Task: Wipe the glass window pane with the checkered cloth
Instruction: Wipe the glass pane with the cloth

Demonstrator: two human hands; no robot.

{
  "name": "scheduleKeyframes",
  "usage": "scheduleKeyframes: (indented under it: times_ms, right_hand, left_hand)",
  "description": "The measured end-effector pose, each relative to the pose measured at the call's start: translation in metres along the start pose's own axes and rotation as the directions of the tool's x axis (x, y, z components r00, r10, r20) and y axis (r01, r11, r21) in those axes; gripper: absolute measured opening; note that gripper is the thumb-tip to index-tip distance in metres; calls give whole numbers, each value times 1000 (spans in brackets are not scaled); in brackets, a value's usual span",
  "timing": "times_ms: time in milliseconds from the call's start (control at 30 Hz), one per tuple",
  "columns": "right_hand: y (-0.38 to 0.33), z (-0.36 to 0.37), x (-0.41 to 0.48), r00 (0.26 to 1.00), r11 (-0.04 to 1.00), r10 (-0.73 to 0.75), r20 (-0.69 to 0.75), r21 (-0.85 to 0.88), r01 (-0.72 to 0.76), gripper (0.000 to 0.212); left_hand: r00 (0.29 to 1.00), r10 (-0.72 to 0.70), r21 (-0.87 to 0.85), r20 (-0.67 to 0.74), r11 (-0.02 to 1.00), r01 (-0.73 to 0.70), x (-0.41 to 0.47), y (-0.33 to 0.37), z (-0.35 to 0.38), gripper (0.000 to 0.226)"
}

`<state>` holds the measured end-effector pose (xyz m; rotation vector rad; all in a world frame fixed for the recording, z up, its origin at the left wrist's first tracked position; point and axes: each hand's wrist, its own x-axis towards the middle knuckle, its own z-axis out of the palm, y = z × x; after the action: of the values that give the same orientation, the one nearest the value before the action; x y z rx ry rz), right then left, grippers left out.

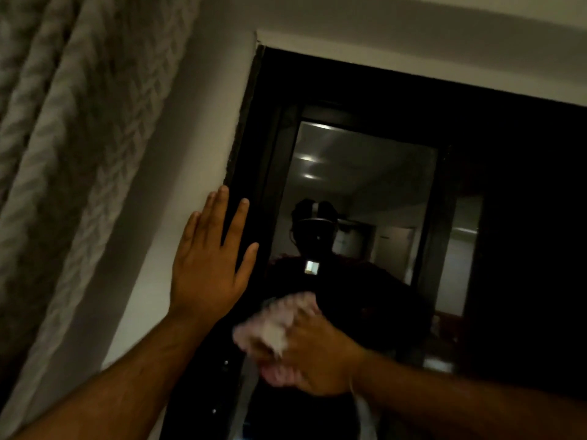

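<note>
Right hand [313, 357] clutching cloth [273, 328] against pane [359, 198], left hand [209, 262] flat on frame [251, 128]

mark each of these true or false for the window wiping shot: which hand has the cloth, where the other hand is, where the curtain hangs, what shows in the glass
1. The right hand holds the cloth against the glass pane. True.
2. The left hand is clenched in a fist on the glass. False: it lies flat and open, fingers spread, across the wall edge and the dark window frame.
3. A patterned curtain hangs to the left of the window. True.
4. The cloth is sharp enough to read its checks clearly. False: it is blurred by motion.
5. The pane reflects ceiling lights. True.
6. The cloth is at the top of the pane. False: it is low on it.
</note>
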<state>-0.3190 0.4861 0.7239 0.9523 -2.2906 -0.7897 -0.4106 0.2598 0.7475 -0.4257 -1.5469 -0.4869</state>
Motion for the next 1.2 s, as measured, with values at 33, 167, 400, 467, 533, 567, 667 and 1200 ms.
scheduleKeyframes:
  times_ms: [33, 167, 400, 467, 533, 567, 667, 1200]
  right_hand:
    - [20, -16, 9, 997, 997, 66, -28, -49, -67, 73]
    - [102, -89, 60, 934, 943, 186, -304, -213, -257, 61]
    - [171, -155, 52, 786, 797, 419, -454, -232, -558, 68]
    - [177, -151, 21, 736, 754, 469, -488, -212, -621, 66]
    - [176, -142, -11, 674, 712, 527, -519, -164, -683, 68]
    - [174, -136, -24, 650, 692, 558, -516, -144, -707, 71]
    - [157, -119, -39, 621, 650, 608, -495, -138, -747, 75]
    - [-25, 56, -24, 972, 959, 181, -153, -191, -209, 74]
  left_hand:
    - [1000, 3, 6, -11, 1000, -3, 0, 0, 2, 73]
    - [1000, -5, 9, -27, 1000, 6, -1, -1, 6, 72]
    - [1000, -3, 17, -8, 1000, 3, 1, 0, 3, 70]
    - [1000, -11, 8, 15, 1000, 11, -1, 1, 0, 70]
    - [1000, -16, 0, 27, 1000, 16, -2, 1, -1, 70]
    - [1000, -12, -4, 29, 1000, 12, -2, 1, -1, 70]
    - [1000, -5, 6, 29, 1000, 5, -2, 0, -3, 71]
    - [997, 11, -10, 78, 1000, -11, -1, 5, -5, 68]
